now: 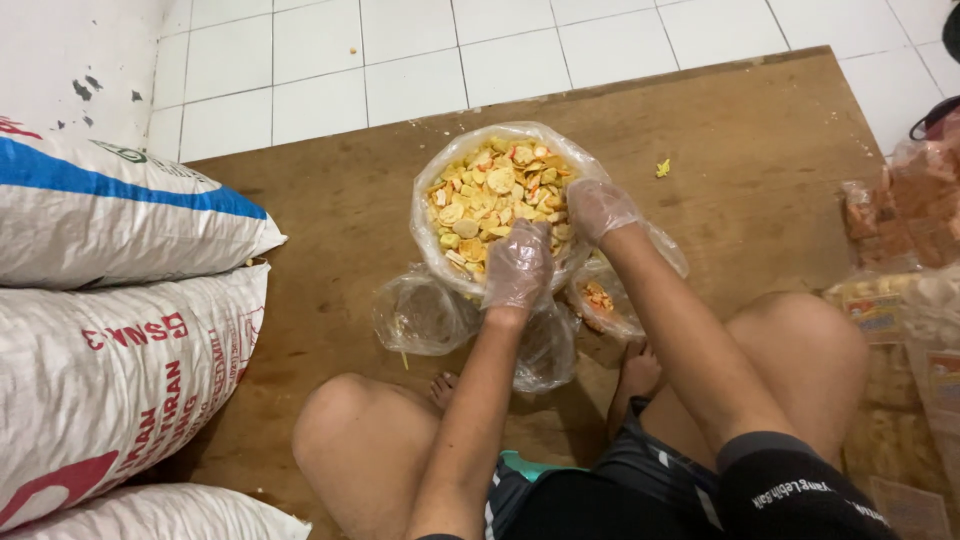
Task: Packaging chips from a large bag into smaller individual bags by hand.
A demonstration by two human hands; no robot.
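Brown board [330,215] covers part of a white tiled floor, with stacked sacks [120,300] to one side. At the board's middle stands an open clear bag of yellow chips [495,195]. The gloved left hand [518,265] rests on the chips at the near rim, fingers loosely curled. The gloved right hand [600,208] grips the bag's right rim, fingers closed on the plastic.
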